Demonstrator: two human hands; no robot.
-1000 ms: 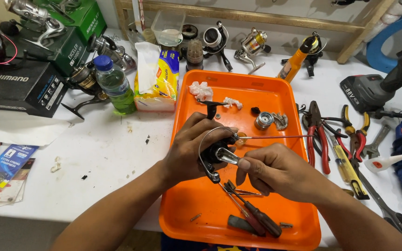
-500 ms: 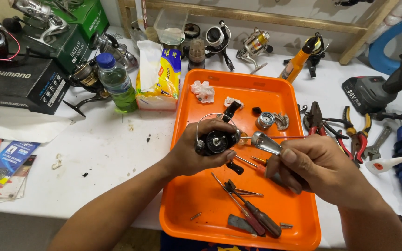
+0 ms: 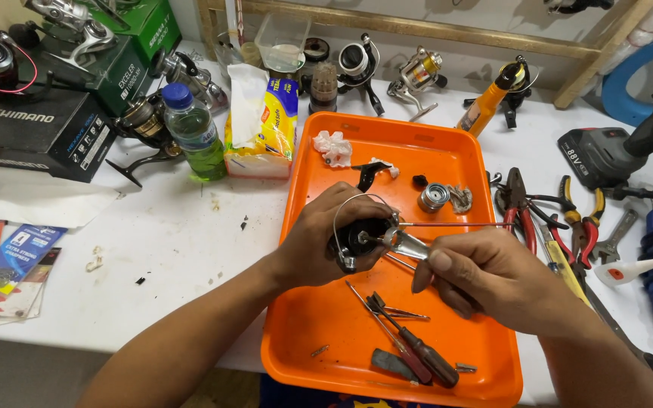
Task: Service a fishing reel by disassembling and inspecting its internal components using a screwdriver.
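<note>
Over the middle of the orange tray (image 3: 326, 355), the left hand (image 3: 319, 242) is wrapped around a black spinning reel (image 3: 358, 236), fingers closed on its body, its thin wire bail arching above the knuckles. Just to its right, the right hand (image 3: 485, 276) pinches a small silvery metal part (image 3: 406, 243) against the reel's front. The reel looks dark, round and partly stripped, and a red-handled screwdriver (image 3: 410, 351) lies below on the tray
</note>
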